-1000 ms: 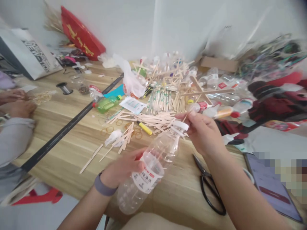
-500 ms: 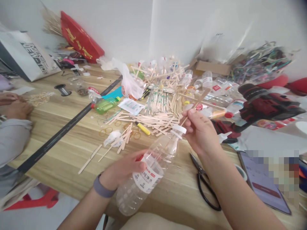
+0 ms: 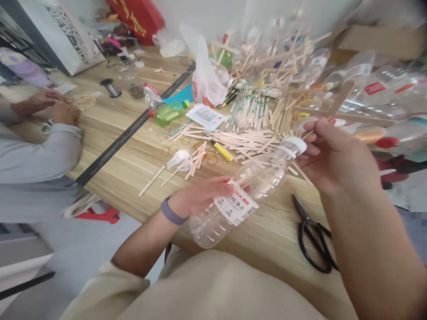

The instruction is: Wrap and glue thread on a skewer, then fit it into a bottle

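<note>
My left hand (image 3: 203, 195) is closed around the middle of a clear plastic water bottle (image 3: 230, 226), which leans with its white-ringed neck (image 3: 293, 146) up and to the right. Beside that neck, my right hand (image 3: 333, 151) pinches a thin wooden stick. The stick runs down through the mouth into the bottle. Flat wooden craft sticks (image 3: 344, 98) show above my right fingers, seemingly joined to the thin stick; my fingers hide the joint. Below my right hand, black-handled scissors (image 3: 315, 240) lie on the wooden table (image 3: 273, 249).
Loose craft sticks (image 3: 247, 141), a yellow marker (image 3: 223, 152) and rubber bands (image 3: 211, 156) lie beyond the bottle. A green bottle (image 3: 170, 113) stands near the black strip (image 3: 116, 144). Many clear bottles (image 3: 367, 84) crowd the right back. Another person's hands (image 3: 55, 106) rest at left.
The view has swung right and downward, so my shirt shows and the red bag is partly cut off. My hands keep their holds on the bottle and the stick.
</note>
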`<state>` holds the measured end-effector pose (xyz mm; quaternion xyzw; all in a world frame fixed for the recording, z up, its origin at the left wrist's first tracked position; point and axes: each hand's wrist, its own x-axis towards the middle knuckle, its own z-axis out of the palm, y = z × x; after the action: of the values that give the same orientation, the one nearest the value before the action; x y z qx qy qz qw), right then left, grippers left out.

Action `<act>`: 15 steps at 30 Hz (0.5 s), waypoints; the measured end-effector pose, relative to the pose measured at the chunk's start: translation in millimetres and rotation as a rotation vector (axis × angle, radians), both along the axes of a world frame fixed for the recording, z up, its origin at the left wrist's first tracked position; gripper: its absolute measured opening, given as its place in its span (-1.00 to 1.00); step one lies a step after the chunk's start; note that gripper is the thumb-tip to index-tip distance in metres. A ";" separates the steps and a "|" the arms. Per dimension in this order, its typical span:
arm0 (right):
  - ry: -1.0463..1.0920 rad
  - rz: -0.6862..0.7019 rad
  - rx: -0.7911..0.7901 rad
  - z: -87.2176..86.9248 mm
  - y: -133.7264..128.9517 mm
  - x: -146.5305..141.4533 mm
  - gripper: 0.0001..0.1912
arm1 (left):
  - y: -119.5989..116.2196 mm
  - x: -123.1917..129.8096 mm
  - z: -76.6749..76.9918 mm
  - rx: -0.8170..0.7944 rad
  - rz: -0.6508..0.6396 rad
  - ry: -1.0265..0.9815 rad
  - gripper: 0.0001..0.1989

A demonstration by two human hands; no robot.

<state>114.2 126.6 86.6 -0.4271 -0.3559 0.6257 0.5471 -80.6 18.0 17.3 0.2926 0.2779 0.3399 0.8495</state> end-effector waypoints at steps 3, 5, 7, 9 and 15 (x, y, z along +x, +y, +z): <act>-0.017 0.006 -0.073 -1.2 0.1 -4.3 -0.66 | 2.5 0.8 -1.8 0.016 0.009 -0.029 -0.41; -0.035 0.022 -0.072 -1.3 0.3 -6.9 -0.62 | 2.7 0.9 -2.2 0.033 0.024 -0.045 -0.46; -0.056 0.035 -0.060 -1.2 0.7 -8.8 -0.60 | 2.7 0.8 -2.7 0.033 0.029 -0.070 -0.47; -0.069 0.037 -0.050 -1.7 1.2 -10.1 -0.61 | 2.9 0.6 -3.7 0.018 0.020 -0.090 -0.47; -0.107 0.040 -0.013 -4.6 2.4 -10.0 -0.75 | 3.8 0.9 -6.6 0.034 0.018 -0.108 -0.49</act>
<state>104.2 129.0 82.0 -0.4561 -0.3891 0.6153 0.5118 -79.7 21.8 10.6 0.2858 0.2282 0.3674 0.8551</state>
